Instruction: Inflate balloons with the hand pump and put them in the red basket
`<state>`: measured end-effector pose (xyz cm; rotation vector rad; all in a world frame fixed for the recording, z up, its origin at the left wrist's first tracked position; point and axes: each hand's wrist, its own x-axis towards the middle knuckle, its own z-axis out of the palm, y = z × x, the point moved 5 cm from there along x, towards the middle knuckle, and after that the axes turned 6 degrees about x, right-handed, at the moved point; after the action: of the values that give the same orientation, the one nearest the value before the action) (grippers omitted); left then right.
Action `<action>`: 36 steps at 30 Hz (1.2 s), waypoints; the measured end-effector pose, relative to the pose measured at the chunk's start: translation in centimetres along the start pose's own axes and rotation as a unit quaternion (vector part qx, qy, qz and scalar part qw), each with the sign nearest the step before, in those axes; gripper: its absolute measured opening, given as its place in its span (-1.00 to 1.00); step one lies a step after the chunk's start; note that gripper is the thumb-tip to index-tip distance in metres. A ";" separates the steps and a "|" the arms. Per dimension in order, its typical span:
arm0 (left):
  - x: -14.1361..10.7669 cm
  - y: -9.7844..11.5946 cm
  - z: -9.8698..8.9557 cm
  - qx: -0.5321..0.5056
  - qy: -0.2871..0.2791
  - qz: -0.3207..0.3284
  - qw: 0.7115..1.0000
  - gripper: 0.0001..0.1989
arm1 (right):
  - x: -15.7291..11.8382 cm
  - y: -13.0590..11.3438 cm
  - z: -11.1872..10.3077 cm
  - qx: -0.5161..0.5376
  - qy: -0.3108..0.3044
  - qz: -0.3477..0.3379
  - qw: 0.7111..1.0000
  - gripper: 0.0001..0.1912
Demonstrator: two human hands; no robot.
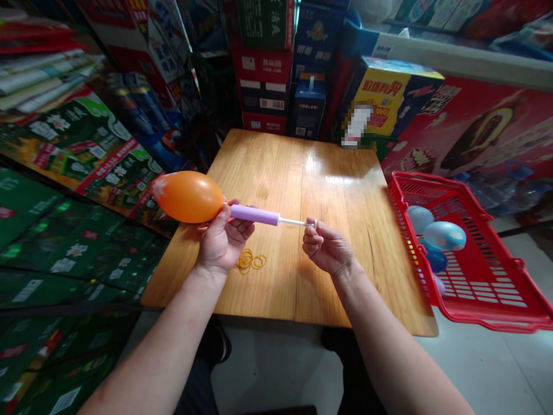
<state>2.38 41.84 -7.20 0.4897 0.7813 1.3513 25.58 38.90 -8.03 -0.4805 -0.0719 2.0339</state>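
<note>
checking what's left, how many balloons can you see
5: an orange balloon on the purple pump in the left hand, four in the red basket; others may be hidden there.

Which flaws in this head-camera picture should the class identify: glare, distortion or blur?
In the head view, glare brightens the far side of the wooden tabletop, wide-angle distortion makes the green cartons appear to lean, and a pixelated patch hides something beside the yellow carton.

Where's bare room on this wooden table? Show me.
Bare wood fills the far half of the wooden table, beyond the lilac plastic pump and orange balloon, and a strip right of the right hand. Crowded: the left hand and yellow rubber bands.
</note>
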 end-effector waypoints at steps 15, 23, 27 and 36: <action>-0.2 -2.4 0.3 -0.003 -0.006 -0.046 0.999 -0.70 | 0.9 2.0 -0.3 0.020 0.012 0.019 1.000 -0.80; -0.4 -0.9 0.1 0.005 0.004 -0.005 1.000 -0.68 | 0.4 0.4 -0.7 0.015 0.014 -0.023 1.000 -0.79; -1.2 -3.1 0.6 0.003 -0.009 -0.050 0.999 -0.66 | 0.8 2.5 -1.0 -0.007 0.018 -0.001 1.000 -0.70; 0.2 -0.5 -0.1 0.000 0.011 -0.002 1.000 -0.73 | 0.3 0.3 0.0 0.016 0.012 0.009 1.000 -0.90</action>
<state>2.61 41.92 -7.68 0.4738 0.7998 1.3551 25.15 38.99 -8.16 -0.4868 -0.0219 2.0433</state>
